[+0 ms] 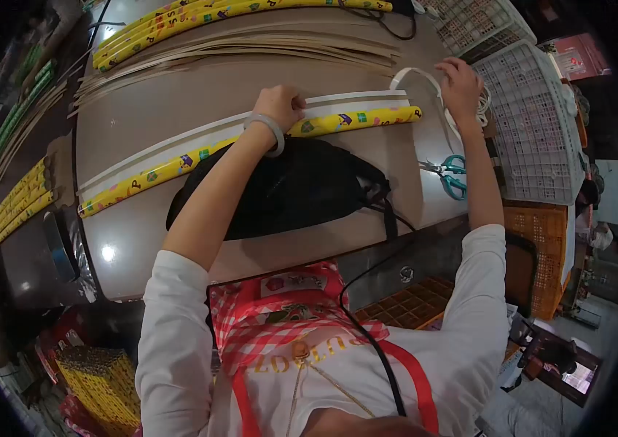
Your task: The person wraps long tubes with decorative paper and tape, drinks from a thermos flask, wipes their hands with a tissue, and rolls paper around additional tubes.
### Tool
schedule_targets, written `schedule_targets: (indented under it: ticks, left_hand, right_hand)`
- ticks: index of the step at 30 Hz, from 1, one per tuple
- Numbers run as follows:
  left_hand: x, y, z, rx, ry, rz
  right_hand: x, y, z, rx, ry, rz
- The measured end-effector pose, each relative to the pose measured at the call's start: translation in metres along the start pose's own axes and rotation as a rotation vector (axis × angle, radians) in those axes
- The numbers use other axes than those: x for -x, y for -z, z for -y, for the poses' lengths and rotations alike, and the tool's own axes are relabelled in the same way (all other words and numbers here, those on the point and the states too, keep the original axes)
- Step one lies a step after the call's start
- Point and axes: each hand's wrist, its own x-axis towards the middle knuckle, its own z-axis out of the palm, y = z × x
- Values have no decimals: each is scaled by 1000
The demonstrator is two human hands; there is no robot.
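Note:
A long yellow printed strip (367,119) with a white inner side lies across the table, and a thin pale stick runs along its white part. My left hand (280,104) rests on the strip near its middle, fingers curled down; what they hold, if anything, is hidden. My right hand (460,87) is beyond the strip's right end, beside a loop of white tape (425,73), its fingers bent and partly apart. Whether it touches the tape is unclear. Teal-handled scissors (451,175) lie below my right hand. A black bag (272,191) sits in front of the strip.
Thin pale sticks (251,49) and rolled yellow strips (178,28) lie at the table's back. White crates (531,120) stand at the right, above an orange crate (535,251). More yellow rolls (23,200) lie at the left. A black cable hangs over the front edge.

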Motion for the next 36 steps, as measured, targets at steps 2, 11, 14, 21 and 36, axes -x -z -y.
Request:
schedule_targets:
  ticks: [2, 11, 14, 21, 36]
  left_hand:
    - [1, 1, -2, -3, -6, -7]
    - [-1, -1, 1, -11, 7, 4]
    - [-2, -2, 3, -7, -3, -3]
    - [-1, 0, -1, -16, 23, 3]
    - [0, 1, -1, 11, 37, 32]
  right_hand:
    - [-10, 9, 30, -51, 87, -174]
    - [-14, -17, 75, -569, 251, 484]
    - [-15, -20, 74, -554, 136, 600]
    - [-17, -15, 71, -457, 248, 561]
    - [-14, -28, 61, -476, -13, 744]
